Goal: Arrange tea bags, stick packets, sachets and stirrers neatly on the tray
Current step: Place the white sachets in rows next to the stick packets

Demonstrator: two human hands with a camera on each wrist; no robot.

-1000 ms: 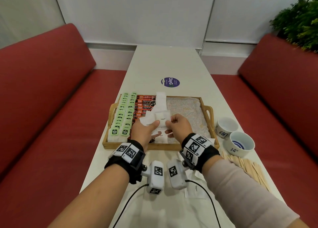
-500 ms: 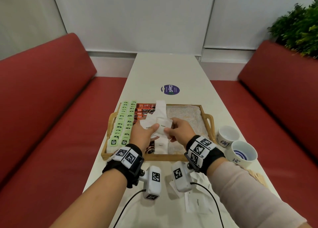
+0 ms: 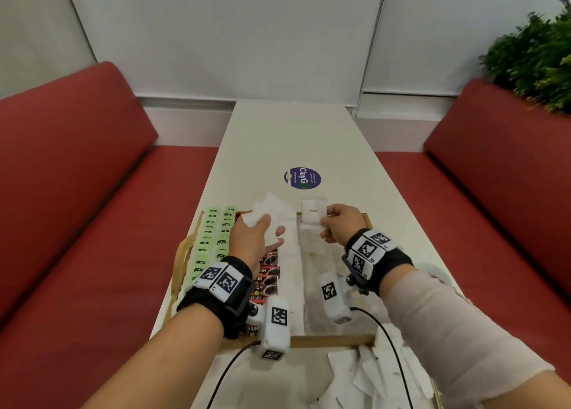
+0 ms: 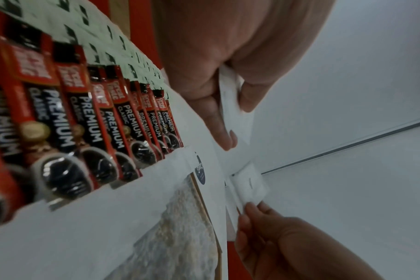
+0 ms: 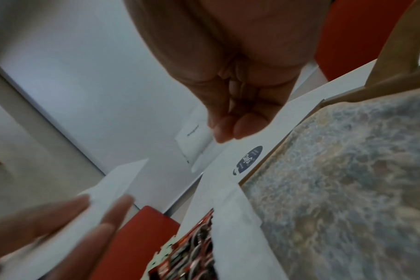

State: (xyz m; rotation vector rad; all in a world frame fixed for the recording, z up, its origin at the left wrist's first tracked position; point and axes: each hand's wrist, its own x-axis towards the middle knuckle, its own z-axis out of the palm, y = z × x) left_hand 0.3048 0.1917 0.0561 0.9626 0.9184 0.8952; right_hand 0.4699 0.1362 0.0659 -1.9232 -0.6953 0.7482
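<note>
A wooden tray (image 3: 336, 340) holds two columns of green tea bags (image 3: 210, 238), a row of red stick packets (image 3: 267, 272) and a column of white sachets (image 3: 292, 272). My left hand (image 3: 256, 238) holds a fanned bunch of white sachets (image 3: 272, 214) above the tray's far left; the thumb and fingers clamp them in the left wrist view (image 4: 230, 98). My right hand (image 3: 335, 226) pinches a single white sugar sachet (image 3: 313, 212) by its edge, over the tray's far rim; the right wrist view shows this sachet (image 5: 194, 140) too.
Loose white sachets (image 3: 380, 374) lie heaped on the table in front of the tray. A round purple sticker (image 3: 302, 178) sits on the table beyond it. Red bench seats flank the table, and a green plant (image 3: 537, 59) stands at the far right.
My hands have separated and risen toward the tray's far edge. The right hand has drawn one sachet out of the bunch that the left hand holds. The view has moved closer to the tray.
</note>
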